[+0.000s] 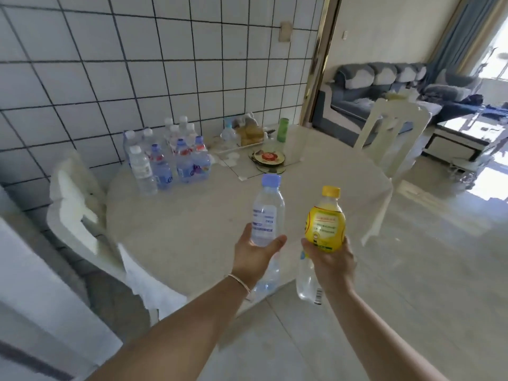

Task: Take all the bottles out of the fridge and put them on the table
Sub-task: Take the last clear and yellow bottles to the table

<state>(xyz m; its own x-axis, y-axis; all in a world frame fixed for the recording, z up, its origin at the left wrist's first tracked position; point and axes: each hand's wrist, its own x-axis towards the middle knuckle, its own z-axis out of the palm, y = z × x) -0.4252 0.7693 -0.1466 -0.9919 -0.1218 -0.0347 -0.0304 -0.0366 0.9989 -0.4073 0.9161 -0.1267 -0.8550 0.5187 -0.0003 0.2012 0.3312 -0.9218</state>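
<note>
- The clear water bottle (268,213) with a pale blue cap stands upright in the left hand (257,255), whose grip is wrapped round its lower half, thumb on the right side of the bottle.
- A second clear bottle (266,279) seems to hang below the same hand, past the wrist; how it is held cannot be told.
- The yellow bottle (325,224) with a yellow cap sits upright in the right hand (331,264), the grip cupped tight round its base.
- Another clear bottle (308,281) with a barcode label points down beneath the right hand, partly hidden by the palm.
- Both hands are held over the near edge of the round pale surface (192,221), the bottles above it and not touching it.
- A thin bracelet (242,284) circles the left wrist.
- At the far left of the surface, against the tiled wall (137,64), stands a cluster of water bottles (170,158), some with white caps and some with blue, close together and upright.
- Further right on the surface lie a round patterned mat (268,159), a green cup (283,130), and a tray of blurred items (248,133).
- A white chair (393,127) stands at the far right side of the surface; another white chair (77,204) stands at the left.
- Beyond the doorway a grey-blue sofa (365,92) sits in a bright room.
</note>
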